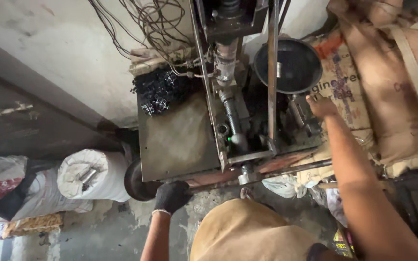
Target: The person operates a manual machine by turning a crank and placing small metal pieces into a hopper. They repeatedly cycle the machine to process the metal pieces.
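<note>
The metal press machine (233,96) stands against the wall. The black funnel bowl (289,65) sits at its right side; the bare right hand (321,106) reaches just below it, grip unclear. The gloved left hand (171,195) curls, holding nothing, below the machine's steel tabletop (177,140).

Hands (171,197) at machine (233,96) — gloved, bare

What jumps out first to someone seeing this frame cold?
The tall grimy press machine at centre, with a tangle of wires on the wall above it. Right hand reaches in bare just below the dark round bowl; left hand wears a black glove low at the metal table's front edge. A heap of small black parts sits on its far corner.
</note>
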